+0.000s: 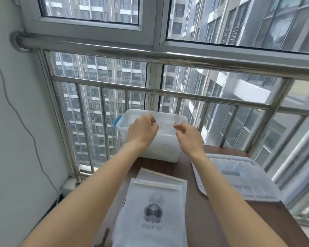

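Note:
A translucent plastic storage box (165,148) with a blue handle stands open at the far end of the brown table (200,211). Both my hands hover over its opening. My left hand (142,130) has its fingers curled in a pinch. My right hand (188,135) pinches near a small dark mark. A thin clear bag (166,125) seems to stretch between the two hands, though it is faint against the box. What is inside the box is hidden.
The box's clear lid (239,179) lies upside down on the table's right side. Two white zip bags (155,211), the upper one with a dark print, lie stacked near me. A steel railing (168,93) and windows stand just behind the box. A white wall is at left.

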Demonstrator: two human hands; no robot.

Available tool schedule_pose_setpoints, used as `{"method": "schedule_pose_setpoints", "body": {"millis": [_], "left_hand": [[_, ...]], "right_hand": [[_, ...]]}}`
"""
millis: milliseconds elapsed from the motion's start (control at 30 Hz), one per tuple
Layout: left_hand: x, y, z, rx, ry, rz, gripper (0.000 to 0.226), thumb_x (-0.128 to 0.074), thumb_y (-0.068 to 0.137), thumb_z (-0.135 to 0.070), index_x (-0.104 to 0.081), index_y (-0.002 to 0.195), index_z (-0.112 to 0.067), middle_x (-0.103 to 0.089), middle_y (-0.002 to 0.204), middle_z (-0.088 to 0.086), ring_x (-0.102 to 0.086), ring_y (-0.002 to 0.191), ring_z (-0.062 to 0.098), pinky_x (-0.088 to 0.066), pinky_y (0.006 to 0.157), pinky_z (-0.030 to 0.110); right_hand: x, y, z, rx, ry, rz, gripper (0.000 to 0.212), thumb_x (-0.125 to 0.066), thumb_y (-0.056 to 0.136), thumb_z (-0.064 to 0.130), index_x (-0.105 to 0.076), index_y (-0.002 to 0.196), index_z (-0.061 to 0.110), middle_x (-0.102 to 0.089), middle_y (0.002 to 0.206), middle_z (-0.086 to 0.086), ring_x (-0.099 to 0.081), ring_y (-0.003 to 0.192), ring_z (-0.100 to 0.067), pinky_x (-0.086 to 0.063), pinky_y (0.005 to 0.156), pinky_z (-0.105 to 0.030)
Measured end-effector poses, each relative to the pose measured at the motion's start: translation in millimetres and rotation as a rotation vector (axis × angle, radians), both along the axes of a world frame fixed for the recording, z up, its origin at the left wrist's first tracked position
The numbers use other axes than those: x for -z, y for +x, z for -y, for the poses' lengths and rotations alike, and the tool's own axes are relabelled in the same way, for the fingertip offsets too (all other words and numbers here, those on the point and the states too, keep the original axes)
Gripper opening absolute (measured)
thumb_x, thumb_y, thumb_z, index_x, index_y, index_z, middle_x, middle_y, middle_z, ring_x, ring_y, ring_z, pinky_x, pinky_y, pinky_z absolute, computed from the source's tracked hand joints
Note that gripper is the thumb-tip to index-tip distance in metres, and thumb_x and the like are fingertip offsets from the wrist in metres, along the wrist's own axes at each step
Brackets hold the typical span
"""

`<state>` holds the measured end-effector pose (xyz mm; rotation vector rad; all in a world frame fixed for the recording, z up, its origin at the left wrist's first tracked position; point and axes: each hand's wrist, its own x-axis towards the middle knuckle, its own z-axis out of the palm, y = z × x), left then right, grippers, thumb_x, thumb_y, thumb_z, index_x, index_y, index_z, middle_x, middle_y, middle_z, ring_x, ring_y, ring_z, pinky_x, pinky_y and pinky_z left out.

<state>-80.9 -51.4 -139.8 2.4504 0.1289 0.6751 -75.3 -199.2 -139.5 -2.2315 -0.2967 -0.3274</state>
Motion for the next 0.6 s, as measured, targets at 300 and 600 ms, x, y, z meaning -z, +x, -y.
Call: {"method": "schedule_pose_setpoints", "body": {"millis": [300,600], "left_hand": [[51,-141,17,0.122,0.058,-0.311,0.016,-0.052,0.089,-0.026,-0.066,0.097,-0.023,-0.069,0.101,-0.003,-0.061,0.101,0.021,-0.046,0.092,0.039],[98,-225,10,0.537,0.156,-0.863,0.098,-0.076,0.072,-0.048,-0.015,0.147,-0.031,-0.028,0.148,-0.007,-0.029,0.137,0.012,-0.026,0.113,0.03]], "right_hand": [[60,-133,32,-0.065,-0.073,-0.108,0.033,-0.049,0.088,0.005,-0.061,0.118,0.013,-0.066,0.116,-0.006,-0.059,0.111,-0.018,-0.037,0.091,-0.02],[108,-202,45,-0.226,-0.143,-0.313,0.04,-0.056,0.085,0.01,-0.035,0.119,0.007,-0.049,0.133,-0.007,-0.045,0.124,-0.023,-0.033,0.09,-0.024]]}}
